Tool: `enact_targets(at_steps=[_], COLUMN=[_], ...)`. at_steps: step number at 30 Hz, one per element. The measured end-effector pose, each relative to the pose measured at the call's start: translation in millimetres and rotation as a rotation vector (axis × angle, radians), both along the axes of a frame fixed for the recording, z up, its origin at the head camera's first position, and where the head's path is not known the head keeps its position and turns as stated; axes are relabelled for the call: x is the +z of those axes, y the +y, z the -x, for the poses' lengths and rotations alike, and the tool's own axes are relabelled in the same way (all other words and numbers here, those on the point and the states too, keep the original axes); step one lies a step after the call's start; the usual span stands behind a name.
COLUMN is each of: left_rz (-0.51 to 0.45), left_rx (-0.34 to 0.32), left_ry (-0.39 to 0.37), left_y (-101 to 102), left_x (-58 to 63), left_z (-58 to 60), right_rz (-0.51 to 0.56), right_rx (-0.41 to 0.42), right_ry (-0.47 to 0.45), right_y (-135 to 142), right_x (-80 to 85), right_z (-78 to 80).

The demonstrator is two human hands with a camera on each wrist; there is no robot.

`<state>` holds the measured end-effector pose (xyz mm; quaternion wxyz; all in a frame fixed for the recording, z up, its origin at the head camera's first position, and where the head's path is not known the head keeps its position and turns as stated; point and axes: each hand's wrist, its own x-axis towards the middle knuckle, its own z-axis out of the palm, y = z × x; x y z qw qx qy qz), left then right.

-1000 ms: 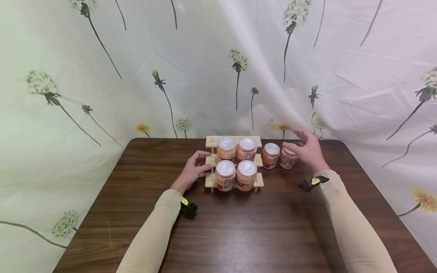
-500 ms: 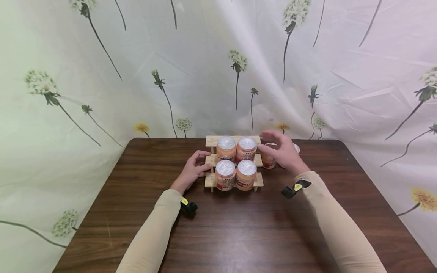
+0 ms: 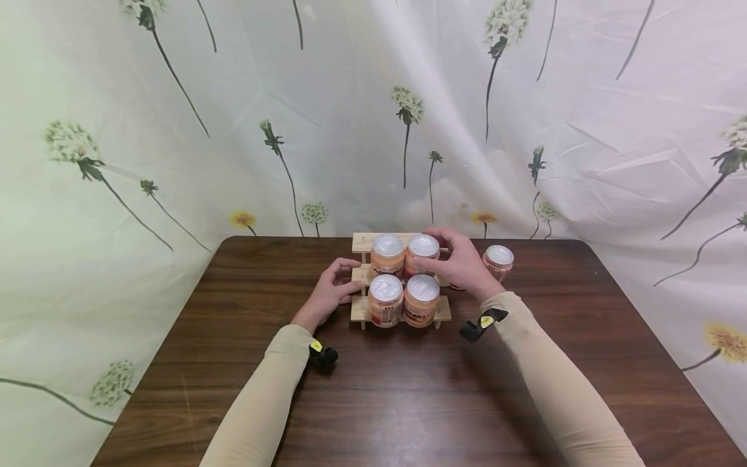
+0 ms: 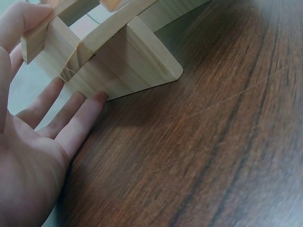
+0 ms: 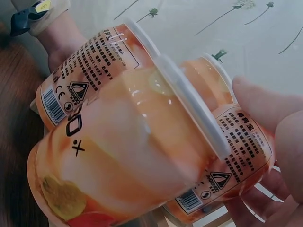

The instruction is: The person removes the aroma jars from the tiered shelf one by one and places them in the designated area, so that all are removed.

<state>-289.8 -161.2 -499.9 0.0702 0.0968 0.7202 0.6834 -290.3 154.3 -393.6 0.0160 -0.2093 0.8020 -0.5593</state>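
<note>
A three-tier wooden rack stands at the back of the table. Four lidded orange jars are on its lower tiers, including the front-left jar and front-right jar. My right hand grips the right-hand jar of the row behind; in the right wrist view its thumb lies on one side, with fingers around the other. My left hand touches the rack's left end. Its fairly straight fingertips rest against the side panel in the left wrist view.
Right of the rack, another orange jar stands on the dark wooden table. Beside it, one more jar is mostly hidden behind my right hand. A dandelion-print curtain hangs behind the table.
My right hand has moved left from above the far-right loose jar, past its neighbour, and now grips the jar on the rack. The left hand has stayed in place.
</note>
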Motion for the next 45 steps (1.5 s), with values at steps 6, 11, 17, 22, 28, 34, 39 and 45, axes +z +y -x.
enact_targets(at_steps=[6, 11, 17, 22, 28, 34, 39, 45], left_rz=[0.011, 0.013, 0.019, 0.022, 0.020, 0.013, 0.011, 0.015], left_rx=[0.001, 0.003, 0.005, 0.008, 0.006, 0.005, 0.008, 0.012], left_ry=[-0.002, -0.002, -0.007, -0.005, -0.006, -0.007, -0.011, -0.007], left_y=[0.1, 1.2, 2.1, 2.2, 1.2, -0.2, 0.3, 1.2], left_x=[-0.8, 0.0, 0.3, 0.8, -0.4, -1.9, -1.3, 0.1], left_z=[1.1, 0.0, -1.2, -1.8, -0.1, 2.7, 2.5, 1.0], right_rz=[-0.020, 0.006, 0.031, 0.051, 0.029, 0.049, 0.081, 0.145], right_rx=[-0.028, -0.021, -0.045, -0.078, -0.116, -0.160, -0.197, -0.230], right_ry=[0.014, 0.009, -0.023, -0.014, 0.003, 0.002, -0.013, -0.023], right_y=[-2.7, -4.3, -3.4, -1.5, 3.2, 12.9, 26.1, 42.5], right_x=[-2.2, -4.8, -6.0, -6.4, -4.2, 3.8, 9.6, 15.2], right_z=[-0.1, 1.1, 0.5, -1.0, -4.2, -6.2, -7.7, -13.1])
